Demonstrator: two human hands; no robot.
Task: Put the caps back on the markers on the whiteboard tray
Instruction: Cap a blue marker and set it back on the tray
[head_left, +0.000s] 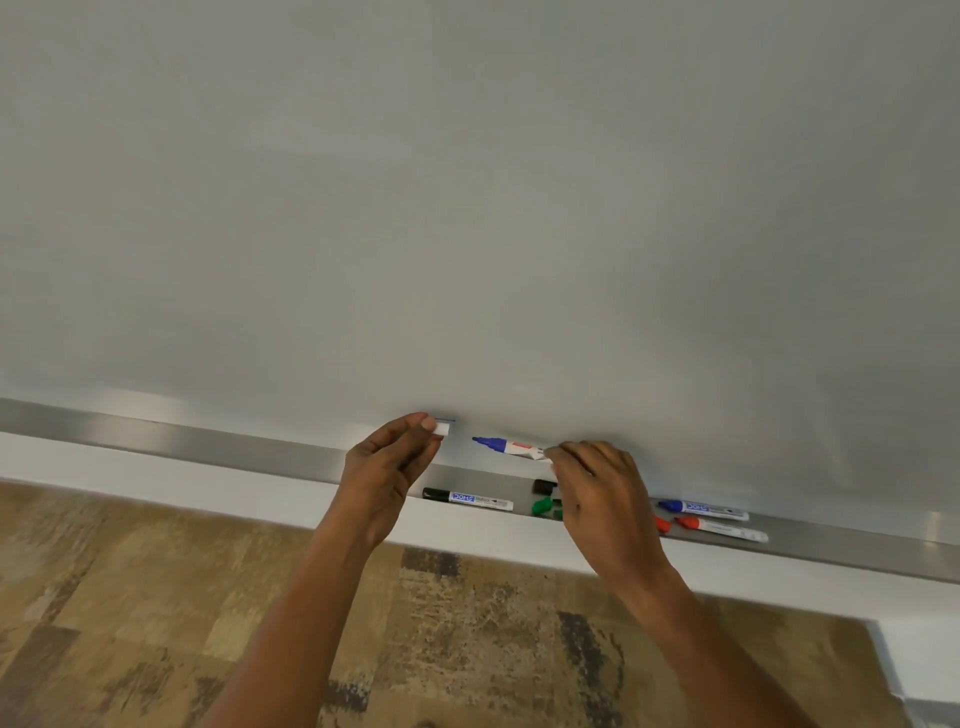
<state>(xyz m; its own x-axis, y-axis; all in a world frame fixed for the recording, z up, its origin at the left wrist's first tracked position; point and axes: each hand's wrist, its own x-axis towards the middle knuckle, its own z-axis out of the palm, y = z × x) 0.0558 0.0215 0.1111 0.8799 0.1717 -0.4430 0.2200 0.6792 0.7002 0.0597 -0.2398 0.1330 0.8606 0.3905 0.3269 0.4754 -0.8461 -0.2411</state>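
Note:
My right hand holds an uncapped blue marker by its barrel, tip pointing left, above the grey whiteboard tray. My left hand pinches a small white cap just left of the marker tip, a short gap between them. On the tray lie a black-capped marker, a loose black cap, loose green caps, a blue marker, a red marker and a red cap partly hidden by my right hand.
The large whiteboard fills the upper view. A white ledge runs below the tray. A patterned brown carpet lies underneath.

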